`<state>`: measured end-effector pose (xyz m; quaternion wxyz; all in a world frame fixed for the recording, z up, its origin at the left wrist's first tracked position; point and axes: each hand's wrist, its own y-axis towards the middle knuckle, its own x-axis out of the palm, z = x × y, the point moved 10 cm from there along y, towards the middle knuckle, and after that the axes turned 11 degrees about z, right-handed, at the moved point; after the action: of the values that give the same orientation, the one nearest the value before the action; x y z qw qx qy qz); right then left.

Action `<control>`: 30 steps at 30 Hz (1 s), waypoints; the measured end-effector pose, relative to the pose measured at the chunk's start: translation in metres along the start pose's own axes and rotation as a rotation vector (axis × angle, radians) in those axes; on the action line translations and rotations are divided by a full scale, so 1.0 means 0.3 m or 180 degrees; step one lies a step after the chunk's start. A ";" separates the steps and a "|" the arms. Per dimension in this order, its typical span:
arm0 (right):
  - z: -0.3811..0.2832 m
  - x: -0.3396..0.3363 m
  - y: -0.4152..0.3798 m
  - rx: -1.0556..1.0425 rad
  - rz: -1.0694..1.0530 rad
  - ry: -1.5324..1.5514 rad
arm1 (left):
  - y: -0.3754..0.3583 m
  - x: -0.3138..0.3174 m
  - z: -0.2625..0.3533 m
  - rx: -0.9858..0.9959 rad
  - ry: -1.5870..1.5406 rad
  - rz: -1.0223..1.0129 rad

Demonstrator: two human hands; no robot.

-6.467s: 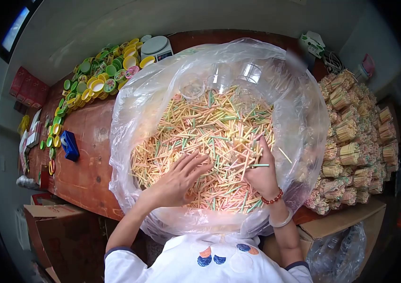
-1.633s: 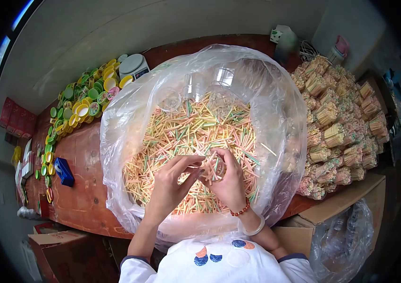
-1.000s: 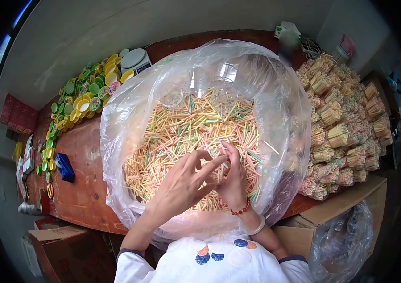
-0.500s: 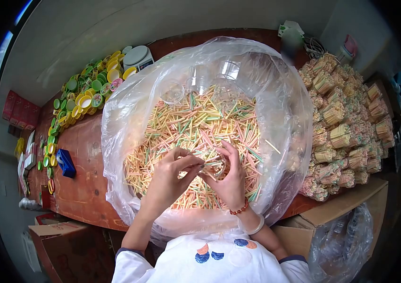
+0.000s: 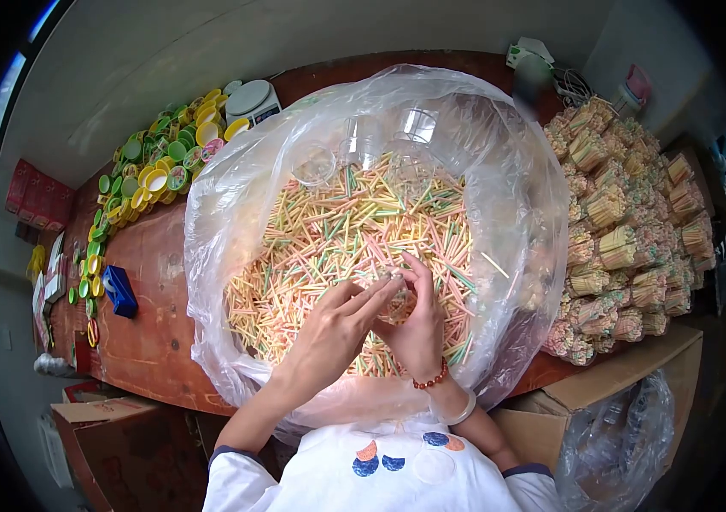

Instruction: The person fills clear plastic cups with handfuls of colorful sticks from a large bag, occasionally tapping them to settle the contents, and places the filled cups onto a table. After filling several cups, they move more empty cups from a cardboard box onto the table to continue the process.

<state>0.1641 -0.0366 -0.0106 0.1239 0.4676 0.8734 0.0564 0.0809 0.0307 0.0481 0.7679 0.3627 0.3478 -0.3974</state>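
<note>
My right hand (image 5: 418,328), with a beaded bracelet at its wrist, curls round a small clear plastic cup (image 5: 399,305) that seems to hold short sticks; fingers cover much of it. My left hand (image 5: 337,328) reaches over from the left, its fingers stretched out and close together, their tips touching the cup's top. Beneath both hands spreads a heap of short pastel sticks (image 5: 337,226) in pink, yellow and green. They lie inside a large clear plastic bag (image 5: 226,205) with its mouth spread wide. Clear empty cups (image 5: 361,141) rest at the far side of the heap.
Stacked bundles of sticks (image 5: 615,205) stand to the right. Yellow and green lids (image 5: 155,179), a white scale (image 5: 247,98) and a blue tape dispenser (image 5: 119,292) are on the reddish table (image 5: 154,264) at left. Cardboard boxes (image 5: 137,452) sit below the front edge.
My left hand has gone from pinching at the cup's side to lying with straightened fingers across its top, shifting slightly right and up. My right hand keeps the cup in nearly the same place.
</note>
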 end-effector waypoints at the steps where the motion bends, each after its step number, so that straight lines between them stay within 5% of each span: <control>1: 0.008 0.004 -0.005 0.0080 -0.0047 -0.0085 | -0.012 0.031 0.001 0.0266 0.0212 -0.0076; 6: 0.042 0.020 -0.003 -0.0152 0.0035 -0.0400 | -0.016 0.083 -0.021 0.0375 0.0493 -0.0112; 9: 0.009 0.007 -0.008 -0.0121 -0.0004 0.0064 | -0.012 0.032 -0.045 0.0189 -0.0358 0.0103; 13: 0.050 0.009 -0.011 -0.0116 0.0081 -0.0112 | -0.003 -0.021 -0.149 -0.0734 -0.1006 0.0311; 19: 0.019 -0.003 -0.013 -0.0296 0.0109 -0.0186 | -0.016 -0.133 -0.151 -0.0372 -0.0735 0.1136; 23: 0.012 -0.003 -0.016 -0.0274 0.0102 -0.0261 | -0.026 -0.083 -0.063 0.0003 -0.0513 0.0473; 30: 0.004 -0.015 -0.019 -0.0472 0.0155 -0.0374 | -0.032 -0.103 0.014 0.0497 0.0217 0.0392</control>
<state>0.1620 -0.0435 -0.0122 0.2078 0.4807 0.8464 0.0963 0.0600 0.0342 0.0728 0.7480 0.4554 0.3188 -0.3627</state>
